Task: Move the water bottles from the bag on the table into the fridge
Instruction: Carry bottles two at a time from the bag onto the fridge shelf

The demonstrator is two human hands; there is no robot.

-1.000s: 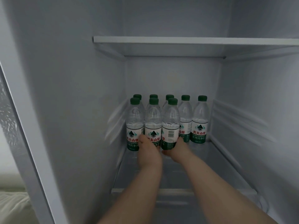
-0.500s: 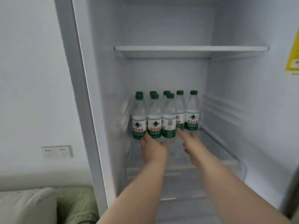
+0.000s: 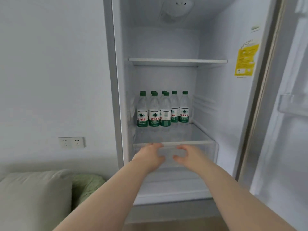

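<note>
Inside an open fridge (image 3: 216, 100), water bottles (image 3: 162, 109) are standing clustered while left hand (image 3: 150, 155) and right hand (image 3: 189, 156) are hovering empty, fingers loosely curled.

Left hand (image 3: 152, 155), right hand (image 3: 188, 156), both outstretched, empty, fingers curled

— What's on the wall left of the open appliance?

— A white double wall socket (image 3: 71, 142), low on the pale wall (image 3: 50, 64).

— And beneath it?

— A light grey-green cushion (image 3: 33, 197) in the bottom left corner, with a green crumpled fabric (image 3: 86, 184) just beside it on the right, touching it.

— Anything at the right?

— A yellow sticker (image 3: 246, 60) with small print, too blurred to read.
</note>
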